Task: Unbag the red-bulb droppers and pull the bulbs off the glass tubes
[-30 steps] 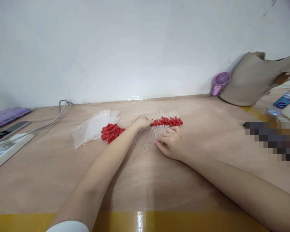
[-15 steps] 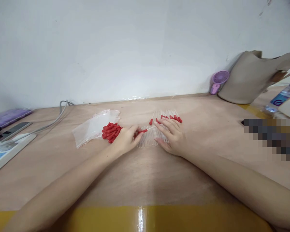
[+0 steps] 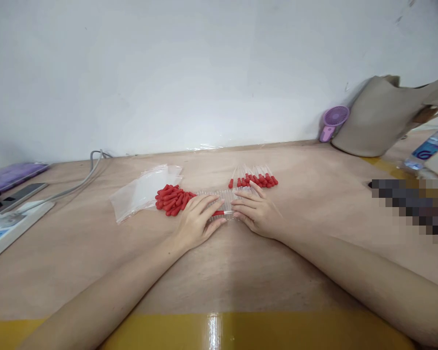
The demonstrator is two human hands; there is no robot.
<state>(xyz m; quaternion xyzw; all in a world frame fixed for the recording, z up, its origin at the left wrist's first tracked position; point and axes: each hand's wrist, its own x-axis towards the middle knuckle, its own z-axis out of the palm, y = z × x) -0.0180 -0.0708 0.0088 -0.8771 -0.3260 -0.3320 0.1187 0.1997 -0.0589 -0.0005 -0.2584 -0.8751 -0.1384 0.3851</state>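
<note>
My left hand [image 3: 200,218] is closed on a red rubber bulb [image 3: 218,213] between fingers and thumb. A clear glass dropper tube [image 3: 228,212] sticks out of that bulb, lying crosswise between my hands. The tube's other end goes under the fingers of my right hand [image 3: 257,214], which are closed round it. Beneath both hands lies a row of clear glass tubes [image 3: 224,195], partly hidden. A heap of loose red bulbs [image 3: 171,198] is beside my left hand. Beyond my right hand, several droppers with red bulbs [image 3: 261,180] lie side by side, tips toward the wall.
Clear plastic bags [image 3: 142,189] lie behind the red heap. At left are a power strip [image 3: 29,214] with a grey cable, a phone [image 3: 20,197] and a purple case [image 3: 18,176]. A purple fan [image 3: 334,119], a beige bag [image 3: 372,116] and a bottle [image 3: 432,146] stand at right.
My left hand has moved right and nearer to me with the red bulb. My right hand has drawn back from the finished-looking droppers, and the tube now lies lower between both hands.
</note>
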